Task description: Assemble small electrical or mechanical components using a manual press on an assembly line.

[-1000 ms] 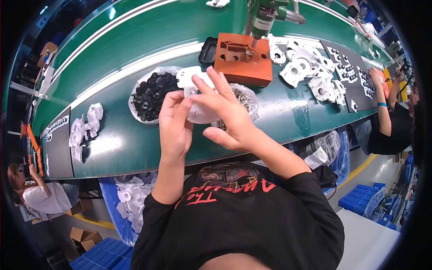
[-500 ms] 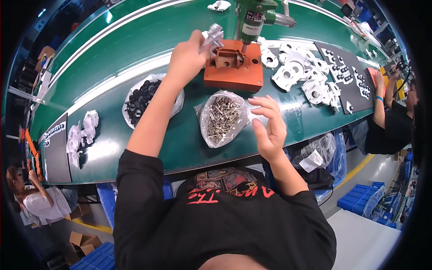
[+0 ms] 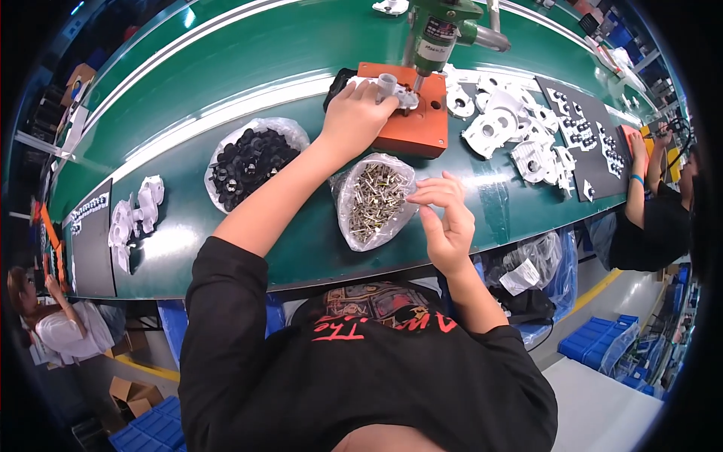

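Note:
My left hand (image 3: 354, 119) is closed on a silvery-white cast metal part (image 3: 387, 85), which lies over the orange fixture block (image 3: 414, 137). Just right of the part, the rod of a green bench press (image 3: 435, 38) points down at the block. My right hand (image 3: 446, 223) hovers at the right rim of a clear plastic bag (image 3: 358, 239) full of small metal pins (image 3: 376, 197). Its fingers are bent and apart; nothing shows between them. Left of that bag stands another bag of black round caps (image 3: 252, 162).
White cast parts (image 3: 497, 124) are heaped right of the press, beside a dark mat (image 3: 595, 124) bearing small parts. More white castings (image 3: 139, 218) lie at the left. Co-workers sit at both ends of the green bench. Blue crates (image 3: 599, 339) stand on the floor at right.
My left hand has moved right and down, bringing the casting from beside the orange block onto it. My right hand has shifted slightly left, toward the bag of pins.

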Demonstrator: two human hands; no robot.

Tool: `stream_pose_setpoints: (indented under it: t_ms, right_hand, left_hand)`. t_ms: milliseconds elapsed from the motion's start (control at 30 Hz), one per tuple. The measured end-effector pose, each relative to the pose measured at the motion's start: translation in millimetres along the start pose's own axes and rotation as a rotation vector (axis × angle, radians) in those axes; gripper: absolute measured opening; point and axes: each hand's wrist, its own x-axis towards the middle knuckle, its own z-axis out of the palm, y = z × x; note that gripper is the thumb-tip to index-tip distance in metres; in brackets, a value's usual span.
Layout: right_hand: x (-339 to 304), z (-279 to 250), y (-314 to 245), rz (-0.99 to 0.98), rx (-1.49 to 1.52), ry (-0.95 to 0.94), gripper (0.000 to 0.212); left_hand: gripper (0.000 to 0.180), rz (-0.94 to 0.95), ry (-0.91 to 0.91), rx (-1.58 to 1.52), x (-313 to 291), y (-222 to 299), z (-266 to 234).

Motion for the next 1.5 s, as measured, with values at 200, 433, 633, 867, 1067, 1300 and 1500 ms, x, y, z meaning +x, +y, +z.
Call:
stream_pose_setpoints:
  t_ms: [200,433,633,867,1067,1300,1500]
  right_hand:
    - [3.6,5.9,-3.3,-0.01,0.015,-0.027,0.009]
    - [10.9,7.1,-2.6,-0.062,0.031,-0.049,0.009]
    - [14.0,13.1,-0.5,-0.056,0.056,-0.047,0.009]
    - [24.0,14.0,-3.8,-0.108,-0.009,-0.077,0.012]
    - [30.3,24.5,-16.1,-0.117,-0.367,-0.229,0.021]
    - [30.0,35.1,-19.2,-0.077,-0.475,-0.308,0.021]
    - [25.4,32.0,-11.9,-0.078,-0.421,-0.258,0.017]
  left_hand:
    - [0.014,0.011,0.06,-0.071,8.1,10.0,8.5]
    - [0.015,0.01,0.053,-0.078,11.1,3.8,7.0]
    - [0.014,0.077,-0.024,-0.029,12.5,2.7,5.4]
    - [0.013,0.032,-0.084,-0.201,-3.0,-7.4,10.1]
    - [0.024,-0.039,-0.189,-0.246,-11.1,4.4,16.1]
    - [0.037,-0.156,-0.11,-0.211,-37.2,-3.9,-5.6]
    - [0.027,-0.533,-0.312,-0.479,-67.4,-48.4,-103.4]
